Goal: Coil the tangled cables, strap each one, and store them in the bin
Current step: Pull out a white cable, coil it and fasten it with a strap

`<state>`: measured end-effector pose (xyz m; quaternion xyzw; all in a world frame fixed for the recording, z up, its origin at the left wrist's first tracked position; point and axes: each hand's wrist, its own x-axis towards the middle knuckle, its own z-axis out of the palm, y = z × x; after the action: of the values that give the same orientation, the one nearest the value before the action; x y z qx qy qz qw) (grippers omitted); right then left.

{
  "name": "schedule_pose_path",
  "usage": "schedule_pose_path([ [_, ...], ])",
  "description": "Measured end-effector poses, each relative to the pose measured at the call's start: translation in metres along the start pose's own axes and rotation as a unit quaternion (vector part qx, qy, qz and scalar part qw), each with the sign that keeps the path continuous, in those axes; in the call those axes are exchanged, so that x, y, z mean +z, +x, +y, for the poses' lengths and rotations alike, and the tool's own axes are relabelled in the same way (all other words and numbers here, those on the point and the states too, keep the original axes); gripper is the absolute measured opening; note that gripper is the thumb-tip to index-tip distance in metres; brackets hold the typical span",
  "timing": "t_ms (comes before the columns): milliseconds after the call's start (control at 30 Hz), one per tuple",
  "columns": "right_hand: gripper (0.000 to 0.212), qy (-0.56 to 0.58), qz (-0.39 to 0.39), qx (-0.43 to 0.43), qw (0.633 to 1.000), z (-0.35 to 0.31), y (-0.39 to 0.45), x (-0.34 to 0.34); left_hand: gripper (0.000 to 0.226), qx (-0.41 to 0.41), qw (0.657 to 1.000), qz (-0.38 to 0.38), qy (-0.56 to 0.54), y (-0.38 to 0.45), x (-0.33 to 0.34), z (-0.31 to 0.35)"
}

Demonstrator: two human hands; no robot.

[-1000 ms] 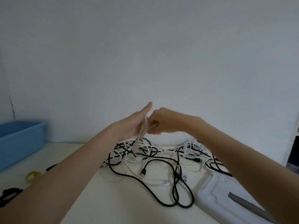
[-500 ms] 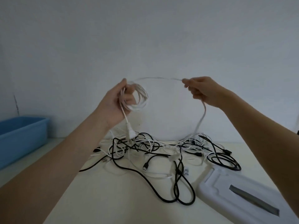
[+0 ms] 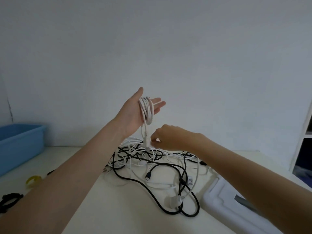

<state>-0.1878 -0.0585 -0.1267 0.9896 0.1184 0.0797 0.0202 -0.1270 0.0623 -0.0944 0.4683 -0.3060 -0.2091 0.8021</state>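
Note:
My left hand (image 3: 135, 114) is raised palm up with its fingers straight, and a white cable coil (image 3: 146, 110) hangs looped over the palm. The coil's tail with a white plug (image 3: 146, 141) drops straight down. My right hand (image 3: 166, 137) is lower, just right of that plug, pinching the white cable near it. Below both hands lies the tangle of black and white cables (image 3: 157, 164) on the table. The blue bin (image 3: 18, 144) stands at the far left.
A yellow strap (image 3: 33, 180) and a black strap (image 3: 9, 199) lie on the cream table (image 3: 118, 208) at the left. A white plastic tray (image 3: 236, 210) lies at the right front, partly under my right forearm. A wall stands close behind the table.
My right hand has come down from the stretched-out cable to the plug below the coil. My left hand has opened flat under the coil and dropped a little.

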Motion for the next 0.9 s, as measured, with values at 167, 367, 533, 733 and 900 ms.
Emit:
schedule_pose_path([
  [167, 0.011, 0.103, -0.07, -0.066, 0.99, 0.008, -0.001, -0.031, 0.089, -0.153, 0.956, -0.079, 0.237, -0.009, -0.01, -0.018],
  [367, 0.023, 0.184, -0.018, -0.005, 0.983, 0.031, -0.002, -0.052, 0.03, -0.125, 0.921, -0.127, 0.347, -0.024, 0.001, -0.035],
  [533, 0.036, 0.286, 0.112, 0.06, 0.95, 0.061, -0.009, -0.055, 0.029, -0.111, 0.93, -0.061, 0.346, -0.021, 0.002, -0.036],
  [733, 0.044, 0.451, 0.246, 0.152, 0.845, 0.098, -0.018, -0.045, 0.018, -0.092, 0.984, -0.092, 0.122, -0.026, -0.002, -0.022],
  [900, 0.049, 0.51, 0.279, 0.203, 0.788, 0.099, -0.013, -0.014, 0.027, 0.015, 0.987, -0.025, -0.161, -0.015, 0.019, -0.007],
])
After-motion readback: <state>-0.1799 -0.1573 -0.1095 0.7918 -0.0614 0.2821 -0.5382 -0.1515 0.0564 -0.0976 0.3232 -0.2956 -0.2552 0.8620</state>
